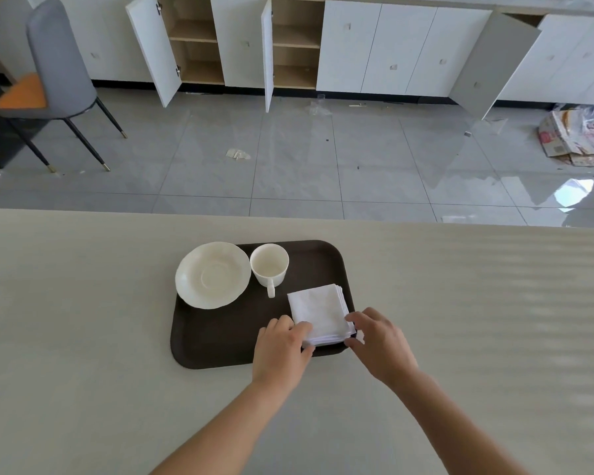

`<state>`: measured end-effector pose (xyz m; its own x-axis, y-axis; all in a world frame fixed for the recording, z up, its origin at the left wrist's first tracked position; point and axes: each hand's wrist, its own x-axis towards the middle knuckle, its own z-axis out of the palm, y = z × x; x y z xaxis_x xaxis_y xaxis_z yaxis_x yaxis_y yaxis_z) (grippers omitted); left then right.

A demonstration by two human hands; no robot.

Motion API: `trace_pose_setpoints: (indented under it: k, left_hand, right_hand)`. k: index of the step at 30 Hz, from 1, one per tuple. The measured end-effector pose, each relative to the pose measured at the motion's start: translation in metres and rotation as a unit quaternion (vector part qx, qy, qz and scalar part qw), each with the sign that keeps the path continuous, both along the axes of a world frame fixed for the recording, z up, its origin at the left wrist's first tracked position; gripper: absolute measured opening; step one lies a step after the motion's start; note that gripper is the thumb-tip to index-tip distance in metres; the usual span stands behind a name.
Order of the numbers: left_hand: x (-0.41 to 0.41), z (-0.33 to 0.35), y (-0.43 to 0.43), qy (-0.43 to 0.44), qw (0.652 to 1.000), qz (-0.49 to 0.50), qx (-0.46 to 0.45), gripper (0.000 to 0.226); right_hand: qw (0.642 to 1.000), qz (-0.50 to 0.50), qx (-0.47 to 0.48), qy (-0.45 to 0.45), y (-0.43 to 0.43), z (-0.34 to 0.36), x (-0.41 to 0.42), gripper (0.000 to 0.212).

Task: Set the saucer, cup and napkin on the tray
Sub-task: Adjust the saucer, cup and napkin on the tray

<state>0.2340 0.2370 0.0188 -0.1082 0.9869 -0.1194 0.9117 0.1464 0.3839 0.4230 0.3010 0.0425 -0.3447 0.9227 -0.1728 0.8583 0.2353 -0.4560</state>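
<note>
Both hands meet at a folded white napkin [319,313] on the near right of a dark tray [220,337]: the left hand [282,347] pinches its near left corner with curled fingers, the right hand [379,341], loosely open, touches its right edge. One saucer [212,275] and one cup [269,264] sit side by side on the tray's far part, on a pale table [83,337].

On the pale counter [83,320] sat a dark tray [220,337] holding a white saucer [212,275] far left, a cup [269,265] just beside it, and a folded napkin [319,311] near right. Both hands, left [282,349] and right [379,344], touched the napkin's near corners.
</note>
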Motion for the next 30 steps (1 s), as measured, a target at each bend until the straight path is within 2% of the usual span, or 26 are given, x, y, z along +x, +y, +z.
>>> trace_pose_setpoints:
  k: [4, 7, 15, 21, 26, 30]
  left_hand:
    - [0.0, -0.002, 0.006, -0.028, 1.0, 0.007, 0.01, 0.032]
    - [-0.002, -0.002, 0.011, -0.013, 1.0, -0.009, 0.013, 0.032]
    - [-0.003, 0.005, 0.014, 0.061, 0.996, -0.03, 0.05, 0.023]
    - [-0.006, 0.0, 0.021, 0.108, 0.989, -0.034, 0.099, 0.019]
    - [-0.006, -0.001, 0.029, 0.182, 0.972, -0.096, 0.115, 0.024]
    - [-0.006, -0.002, 0.036, 0.205, 0.964, -0.114, 0.128, 0.024]
  right_hand:
    - [0.999, 0.021, 0.036, 0.001, 0.001, -0.001, 0.0, 0.036]
    - [0.997, 0.063, 0.046, -0.001, 0.005, -0.003, -0.001, 0.041]
    - [0.984, 0.144, 0.081, -0.06, 0.021, -0.007, -0.007, 0.016]
    - [0.982, 0.135, 0.121, -0.059, 0.027, -0.013, -0.01, 0.014]
    - [0.98, 0.135, 0.13, -0.062, 0.031, -0.015, -0.008, 0.013]
    - [0.979, 0.131, 0.142, -0.063, 0.039, -0.016, -0.01, 0.012]
